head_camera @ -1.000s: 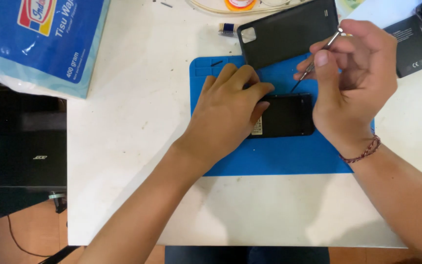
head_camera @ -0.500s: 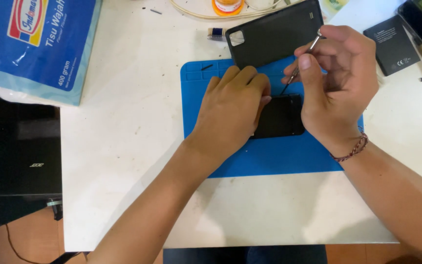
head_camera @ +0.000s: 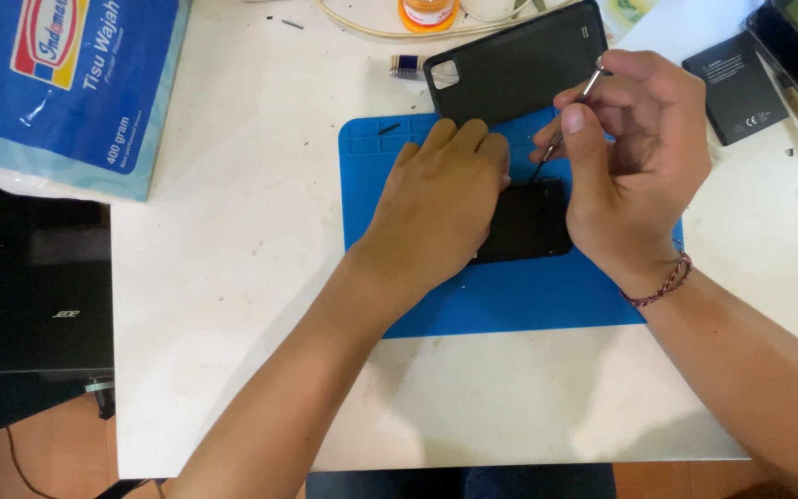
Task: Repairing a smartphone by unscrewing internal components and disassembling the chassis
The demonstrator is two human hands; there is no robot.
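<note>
Fingers of the right hand (head_camera: pixel 634 176) pinch a thin screwdriver (head_camera: pixel 570 115), tip on the upper edge of the black phone (head_camera: pixel 533 222) lying on the blue mat (head_camera: pixel 510 296). Left hand (head_camera: pixel 441 199) lies flat, fingers together, pinning the phone. Keep the tool steeply tilted; press firmly to prevent slipping.

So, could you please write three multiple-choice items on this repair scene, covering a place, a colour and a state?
1. Where does the black phone lie?
A. on the blue mat
B. on the tissue pack
C. on the floor

2. What colour is the loose back cover?
A. white
B. black
C. red

3. What is the right hand doing?
A. resting flat
B. holding a thin screwdriver
C. gripping a cable

Answers: 1 A, the mat shows around the phone; 2 B, it is dark throughout; 3 B, fingers pinch the tool while the left hand presses the phone.
</note>
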